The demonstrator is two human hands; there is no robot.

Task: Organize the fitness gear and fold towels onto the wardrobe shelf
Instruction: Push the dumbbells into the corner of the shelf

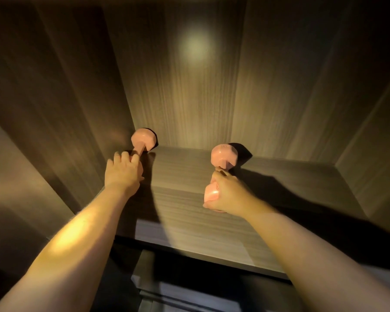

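Two pink dumbbells lie on the wooden wardrobe shelf [185, 199]. The left dumbbell [142, 141] sits in the back left corner against the side wall, its far head showing. My left hand [122, 171] covers its handle, fingers curled over the bar. The right dumbbell [223, 156] lies near the middle of the shelf, pointing toward the back wall. My right hand [225, 193] grips its handle, with the near head showing under my palm. No towels are in view.
The wardrobe's back panel [194, 86] and side walls [54, 109] close in the shelf on three sides. The shelf's front edge [200, 251] runs below my forearms. Bare shelf surface stretches to the right of the right dumbbell. A lower part of the wardrobe [185, 293] is dark.
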